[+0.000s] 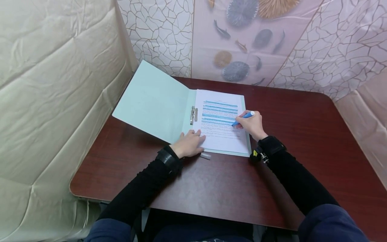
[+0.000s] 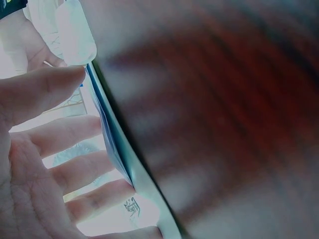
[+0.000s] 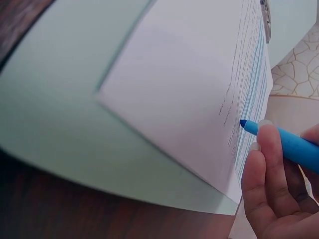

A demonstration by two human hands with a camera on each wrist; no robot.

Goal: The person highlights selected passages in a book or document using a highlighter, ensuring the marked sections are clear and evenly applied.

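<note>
1. Tons of table [image 1: 314,134] stretching right of the open folder [image 1: 154,104].
2. Left hand [image 1: 188,144] is lying spread on the paper's [image 1: 226,144] near-left corner.
3. Right hand [image 1: 251,123] is pinching a marker [image 3: 294,147] at the paper's right side.

Qty. chk.: 2s, then 1s
L hand [image 1: 188,144] + R hand [image 1: 251,125] = 2; L cuff [image 1: 168,159] + R cuff [image 1: 271,145] = 2; 1 ea.: pen [image 3: 295,148], folder [image 1: 152,101], clip [image 1: 192,115], top pg. [image 1: 220,119], tbl. [image 1: 302,134], grey pc. [image 1: 205,156]

We can read no text, label, brand or number. On the white rectangular paper sheet [image 1: 222,145] in the pale green folder [image 1: 157,101], we observe rows of dark print [image 1: 219,133], several overlaid with blue strokes [image 1: 220,108]; the characters are too small to resolve.
</note>
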